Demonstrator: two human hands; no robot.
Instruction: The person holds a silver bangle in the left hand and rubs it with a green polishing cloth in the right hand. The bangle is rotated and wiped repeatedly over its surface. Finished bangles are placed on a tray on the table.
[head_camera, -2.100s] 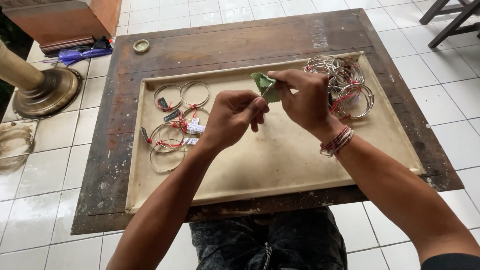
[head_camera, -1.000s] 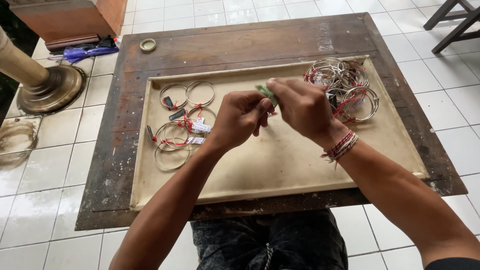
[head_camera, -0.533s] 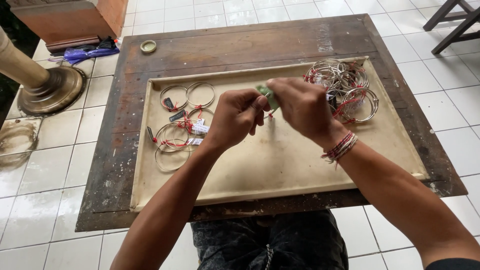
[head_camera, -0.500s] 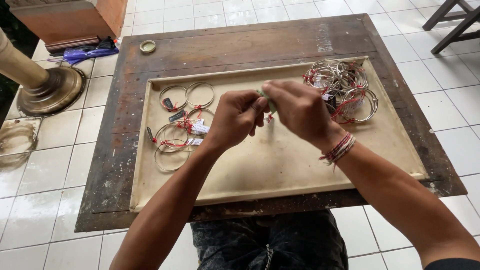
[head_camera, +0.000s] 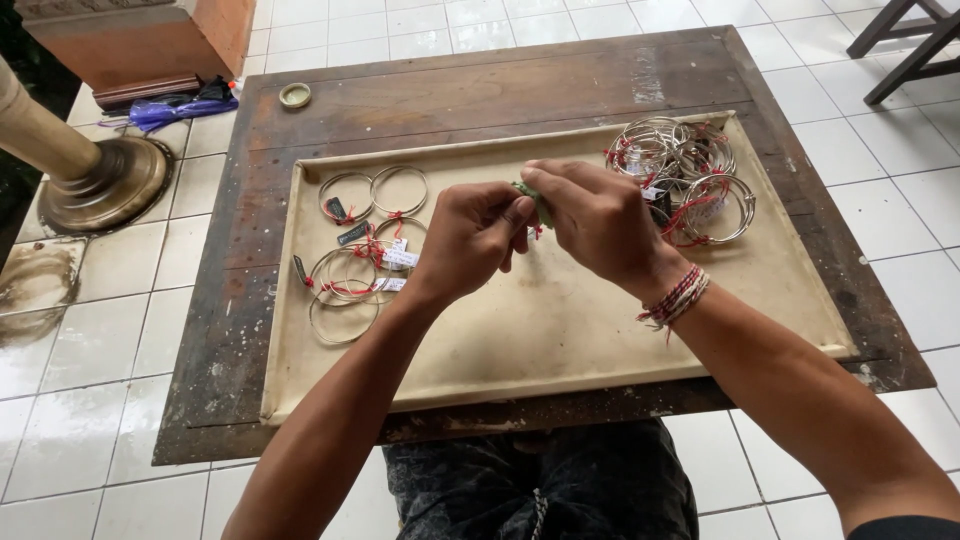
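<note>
Over tray (head_camera: 560, 340), green piece (head_camera: 541, 205) upright.

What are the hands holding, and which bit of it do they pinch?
A small green thing, pinched between the fingertips of the left hand and right hand. The fingers hide most of it, so which part they grip cannot be told.

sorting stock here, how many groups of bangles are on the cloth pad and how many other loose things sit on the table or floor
bangle groups: 2, a spread-out set on the left and a heap on the right
green piece pinched in both hands' fingers: 1
small round lid on the table: 1
purple bundle on the floor: 1
total: 5
</note>
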